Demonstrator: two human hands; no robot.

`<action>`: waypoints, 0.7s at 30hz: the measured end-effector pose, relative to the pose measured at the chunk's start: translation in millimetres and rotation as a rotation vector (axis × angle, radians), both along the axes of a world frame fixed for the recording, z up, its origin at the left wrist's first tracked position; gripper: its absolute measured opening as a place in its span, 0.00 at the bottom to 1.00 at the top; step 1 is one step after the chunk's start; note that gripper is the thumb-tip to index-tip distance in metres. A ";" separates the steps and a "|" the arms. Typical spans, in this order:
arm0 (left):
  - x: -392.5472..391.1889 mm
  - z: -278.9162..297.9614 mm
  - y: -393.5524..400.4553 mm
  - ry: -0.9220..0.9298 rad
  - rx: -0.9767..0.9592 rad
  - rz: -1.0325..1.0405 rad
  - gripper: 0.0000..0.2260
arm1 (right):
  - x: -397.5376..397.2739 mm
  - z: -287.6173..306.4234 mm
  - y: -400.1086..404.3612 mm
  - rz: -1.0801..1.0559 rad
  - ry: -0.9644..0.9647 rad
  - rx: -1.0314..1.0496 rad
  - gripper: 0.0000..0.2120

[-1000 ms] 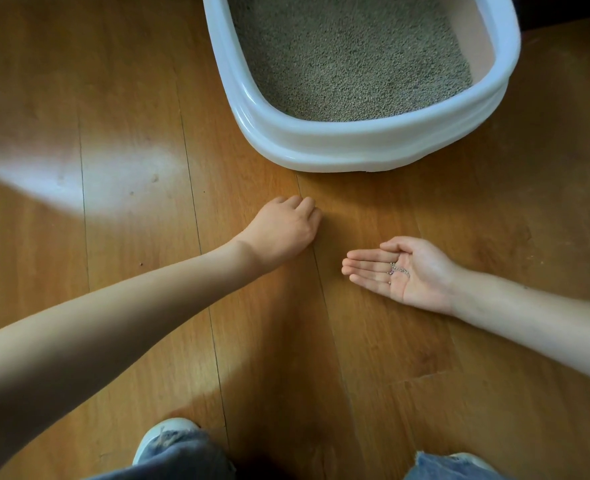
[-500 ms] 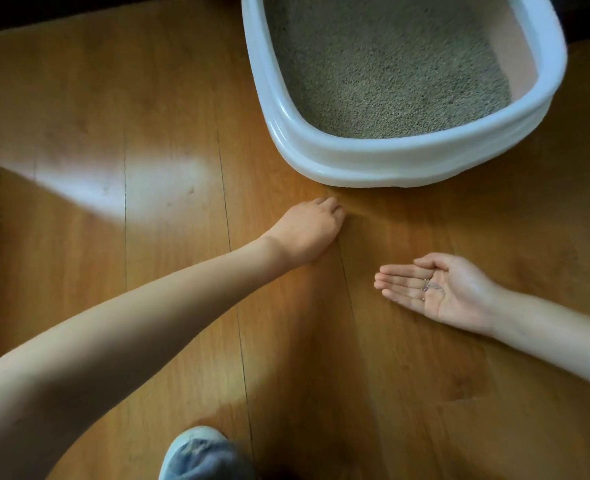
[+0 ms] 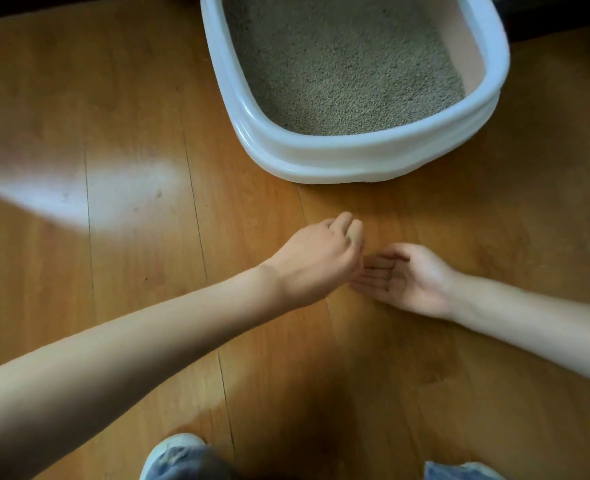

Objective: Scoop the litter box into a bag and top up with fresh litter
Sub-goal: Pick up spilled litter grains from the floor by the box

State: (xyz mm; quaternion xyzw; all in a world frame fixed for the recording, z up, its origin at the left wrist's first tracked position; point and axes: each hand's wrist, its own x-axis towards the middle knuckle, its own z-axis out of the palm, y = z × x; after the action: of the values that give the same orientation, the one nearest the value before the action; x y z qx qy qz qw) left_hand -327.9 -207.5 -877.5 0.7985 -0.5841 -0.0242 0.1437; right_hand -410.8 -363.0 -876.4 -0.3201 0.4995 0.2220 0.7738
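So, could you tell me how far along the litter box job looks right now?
Done: the litter in the litter box looks even, with no clumps visible. In hand: the left hand, fingers curled, sits over the fingers of the upturned, open right hand above the floor. Left: unclear; no bag or scoop is in view.

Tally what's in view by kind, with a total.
Litter box: 1
Hands: 2, left hand and right hand
Shoes: 2, one at the bottom edge, another barely showing
Total: 5
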 end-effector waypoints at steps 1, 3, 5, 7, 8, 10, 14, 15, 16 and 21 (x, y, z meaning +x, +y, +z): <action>-7.8 1.3 -3.1 0.022 -0.032 -0.018 0.04 | 0.0 1.4 2.2 0.000 -0.004 -0.015 0.18; -18.3 2.0 -8.7 0.032 -0.050 -0.064 0.04 | 0.8 4.7 8.3 0.042 -0.018 -0.034 0.17; -23.7 1.7 -10.4 0.027 -0.031 -0.101 0.05 | 1.9 8.1 14.6 0.090 -0.040 -0.026 0.18; -27.2 3.0 -8.9 0.014 -0.022 -0.112 0.06 | 2.2 13.1 19.4 0.117 -0.044 -0.013 0.18; -29.4 4.5 -7.6 0.016 -0.024 -0.108 0.06 | 2.5 15.2 20.6 0.125 -0.036 -0.015 0.18; -32.4 6.2 -4.3 0.033 -0.053 -0.098 0.06 | 3.3 18.8 22.4 0.130 -0.023 -0.025 0.17; -36.8 6.6 3.7 0.054 -0.073 -0.074 0.03 | 2.1 18.4 26.5 0.179 -0.036 -0.045 0.17; -37.1 6.4 5.2 0.059 -0.074 -0.065 0.03 | 2.8 18.7 28.1 0.181 -0.041 -0.032 0.18; -37.0 6.8 6.6 0.065 -0.078 -0.057 0.03 | 3.5 19.0 29.5 0.178 -0.041 -0.026 0.18; -32.6 4.2 15.1 0.037 -0.106 -0.043 0.03 | 7.6 19.2 36.0 0.136 -0.045 0.009 0.21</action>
State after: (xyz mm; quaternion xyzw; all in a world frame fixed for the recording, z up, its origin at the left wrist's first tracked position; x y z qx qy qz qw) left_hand -360.6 -192.5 -873.3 0.7764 -0.5989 -0.0110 0.1959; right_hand -403.3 -327.0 -857.2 -0.3547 0.4581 0.2690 0.7694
